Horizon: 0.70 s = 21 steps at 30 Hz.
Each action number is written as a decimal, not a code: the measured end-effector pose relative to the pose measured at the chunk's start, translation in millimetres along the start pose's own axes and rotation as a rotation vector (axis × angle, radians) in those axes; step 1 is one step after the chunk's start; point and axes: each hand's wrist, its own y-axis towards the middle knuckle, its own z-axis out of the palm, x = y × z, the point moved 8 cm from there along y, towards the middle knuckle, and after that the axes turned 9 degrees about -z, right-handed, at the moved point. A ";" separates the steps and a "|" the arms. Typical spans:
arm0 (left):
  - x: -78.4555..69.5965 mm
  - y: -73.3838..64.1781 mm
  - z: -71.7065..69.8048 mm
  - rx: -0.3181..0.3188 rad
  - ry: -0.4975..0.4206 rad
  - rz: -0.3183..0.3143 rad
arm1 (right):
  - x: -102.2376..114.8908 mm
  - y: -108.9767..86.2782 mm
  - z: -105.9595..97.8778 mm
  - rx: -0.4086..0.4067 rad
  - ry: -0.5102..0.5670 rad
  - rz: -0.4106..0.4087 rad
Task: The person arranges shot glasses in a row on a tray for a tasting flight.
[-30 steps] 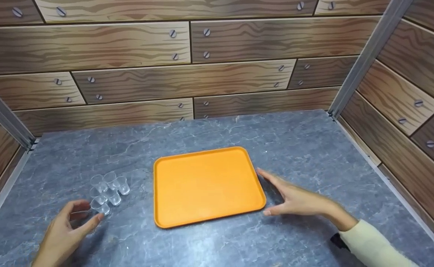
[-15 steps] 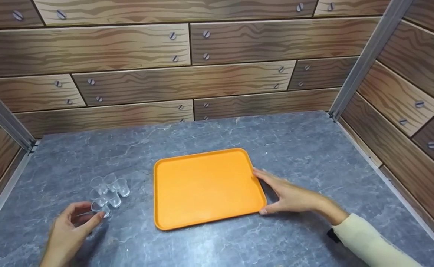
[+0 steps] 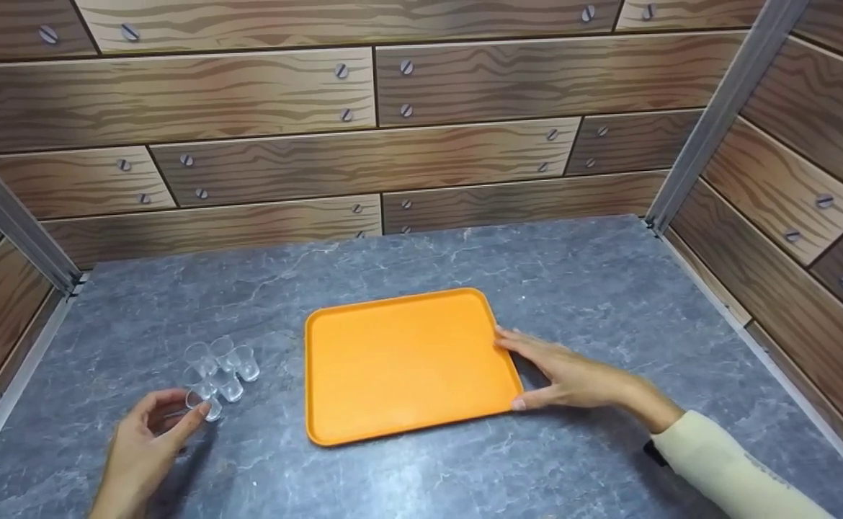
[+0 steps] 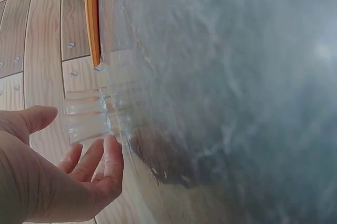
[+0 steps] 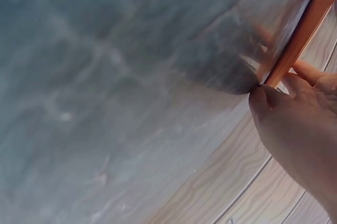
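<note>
Several small clear plastic cups (image 3: 230,386) stand in a tight cluster on the left of the table. Beside the nearest one is my left hand (image 3: 140,440), thumb and fingers bent around its near side. In the left wrist view a gap shows between the thumb and fingers of that hand (image 4: 63,176), with the cups (image 4: 87,121) just beyond; contact is hard to tell. My right hand (image 3: 573,375) touches the right side of an orange rectangular tray (image 3: 407,367), fingertips on the rim and thumb at the near corner. The tray lies flat and bears nothing.
The grey marbled tabletop (image 3: 364,483) runs back to a wall (image 3: 263,94) with a wood-plank pattern. A similar side wall (image 3: 789,180) stands at the right. Metal posts (image 3: 717,108) mark the back corners.
My right hand has moved left from beside the tray to touch its edge. My left hand has moved slightly closer around the nearest cup. The cups and tray look unmoved on the table.
</note>
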 end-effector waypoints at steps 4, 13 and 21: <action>0.4 0.0 1.9 0.004 -0.004 0.017 | -1.4 -1.0 0.1 0.008 -0.025 0.019; 2.6 3.4 5.0 0.037 -0.058 -0.028 | 1.0 -1.2 2.7 0.001 -0.074 0.062; 1.3 3.6 8.1 0.061 -0.088 -0.021 | 6.9 -0.9 3.0 -0.030 -0.119 0.041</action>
